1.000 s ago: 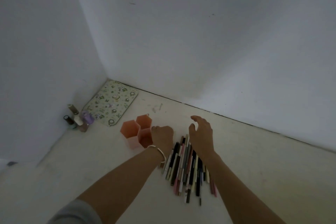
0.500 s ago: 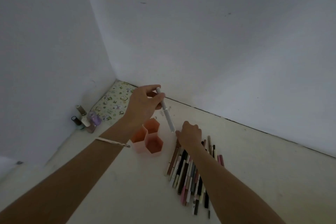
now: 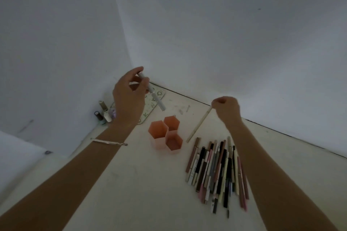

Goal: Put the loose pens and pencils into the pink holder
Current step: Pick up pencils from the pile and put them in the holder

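Note:
The pink holder [image 3: 165,133] is a cluster of three hexagonal cups standing upright on the pale floor, with nothing visible inside. My left hand [image 3: 129,97] hovers above and left of it, gripping a white pen [image 3: 154,95] that slants down toward the cups. My right hand [image 3: 227,108] is raised to the holder's right, pinching the top of a cream pencil [image 3: 199,125] that hangs tilted, its tip close to the floor beside the holder. A pile of several loose pens and pencils [image 3: 216,170] lies on the floor below my right hand.
A patterned mat [image 3: 155,99] lies in the corner behind my left hand. Several small bottles [image 3: 103,114] stand against the left wall. White walls meet close behind the holder. A bracelet [image 3: 109,142] circles my left wrist.
My right hand has left the pile and risen with a cream pencil. My left hand has lifted a little higher, still holding the white pen over the holder.

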### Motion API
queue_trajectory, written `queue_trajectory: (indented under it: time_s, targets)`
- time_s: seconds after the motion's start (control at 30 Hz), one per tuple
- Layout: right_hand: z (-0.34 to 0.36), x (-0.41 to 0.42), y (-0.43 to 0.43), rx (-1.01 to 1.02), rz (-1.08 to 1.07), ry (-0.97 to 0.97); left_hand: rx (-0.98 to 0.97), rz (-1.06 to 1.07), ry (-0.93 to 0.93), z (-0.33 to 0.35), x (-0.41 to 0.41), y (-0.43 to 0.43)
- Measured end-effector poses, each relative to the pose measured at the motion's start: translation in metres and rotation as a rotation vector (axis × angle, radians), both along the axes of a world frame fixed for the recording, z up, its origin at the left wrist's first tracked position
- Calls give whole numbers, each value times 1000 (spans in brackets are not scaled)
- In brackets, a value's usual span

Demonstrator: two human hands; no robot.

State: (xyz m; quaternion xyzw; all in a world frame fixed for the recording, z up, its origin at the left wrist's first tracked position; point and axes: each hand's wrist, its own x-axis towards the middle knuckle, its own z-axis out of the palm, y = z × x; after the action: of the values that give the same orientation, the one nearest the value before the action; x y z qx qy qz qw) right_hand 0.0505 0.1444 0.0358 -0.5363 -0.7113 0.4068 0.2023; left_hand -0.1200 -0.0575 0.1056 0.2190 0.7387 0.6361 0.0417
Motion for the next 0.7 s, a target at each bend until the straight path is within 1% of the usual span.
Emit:
queue_trajectory:
  time_s: [0.1,0.23,0.3,0.37,0.43,0.57,0.63,0.7]
  targets:
    - [36,2,-3,2,-61,225,-108,21,83,-20,3,-16]
    - [61,-4,-30,55,-145,432,-266,-94,120,-65,19,-24]
    - [64,-7,-49,106,-157,495,-376,-156,186,-85,23,-28]
    - [59,-11,-71,177,-121,500,-489,-207,266,-98,26,-33]
    - [49,-15,-92,239,-50,465,-527,-204,278,-103,28,-35]
    - [27,-21,-120,356,88,400,-414,-90,101,-95,27,-45]
    - [19,-23,-129,404,145,369,-347,-51,97,-87,34,-51]
    - [11,-23,-137,474,237,308,-289,-46,135,-78,48,-55]
